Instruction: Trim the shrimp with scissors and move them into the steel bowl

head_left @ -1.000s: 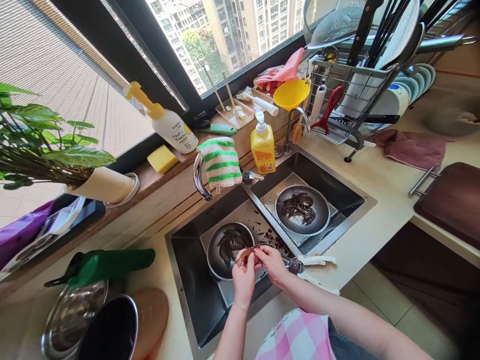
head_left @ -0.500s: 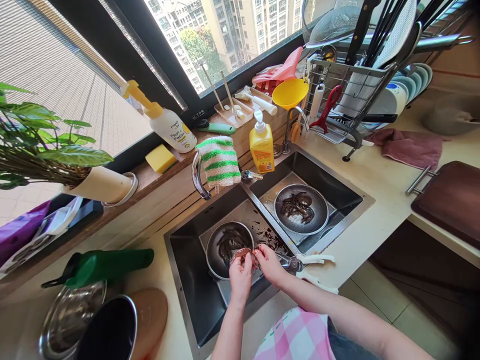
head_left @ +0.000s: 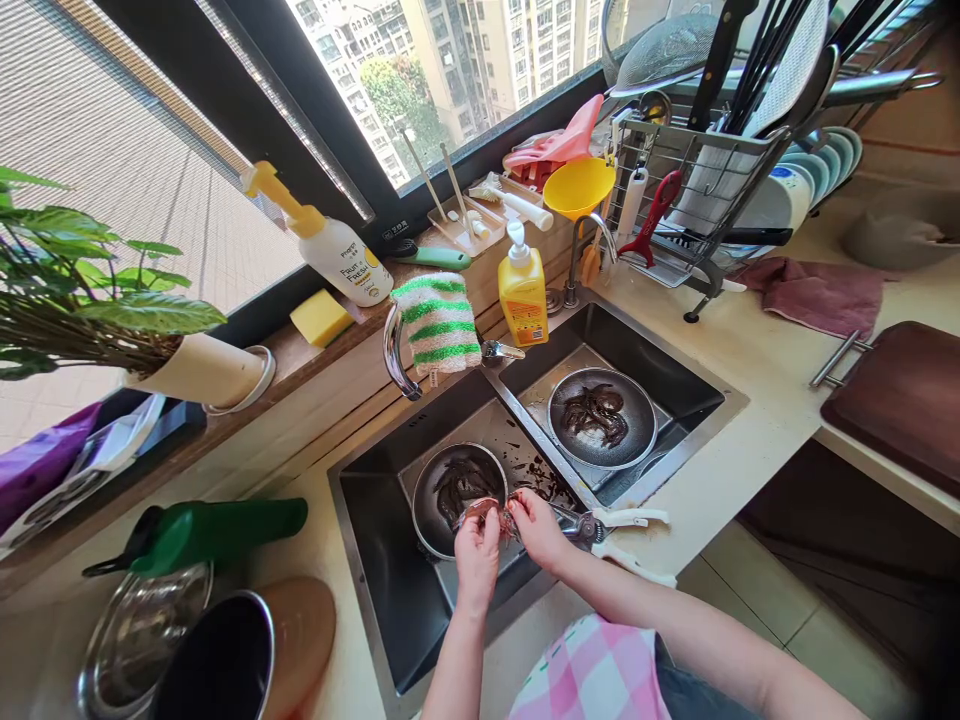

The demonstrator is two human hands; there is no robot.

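Over the left sink basin (head_left: 390, 580), my left hand (head_left: 480, 555) pinches a glossy reddish-brown piece of raw food (head_left: 480, 508) whose kind I cannot make out. Beside it, the fingertips of my right hand (head_left: 536, 525) are closed on the near end of the same piece. Just behind my hands lies a round dark pan (head_left: 421, 525) holding dark, stringy, wet pieces (head_left: 461, 485). Kitchen shears (head_left: 630, 518) with white handles rest across the sink's front edge by my right forearm, their blades partly hidden.
In the right basin sits another pan (head_left: 649, 430) with dark, wet pieces (head_left: 596, 412). Dark scraps (head_left: 536, 470) litter the left basin. A faucet (head_left: 394, 355) with a striped cloth (head_left: 439, 320) and a yellow soap bottle (head_left: 523, 295) stand behind. A deep pot (head_left: 300, 640) is at left.
My left hand has shifted very slightly left and down with the reddish-brown piece. My right hand stays nearly in place. The pans and shears have not moved.
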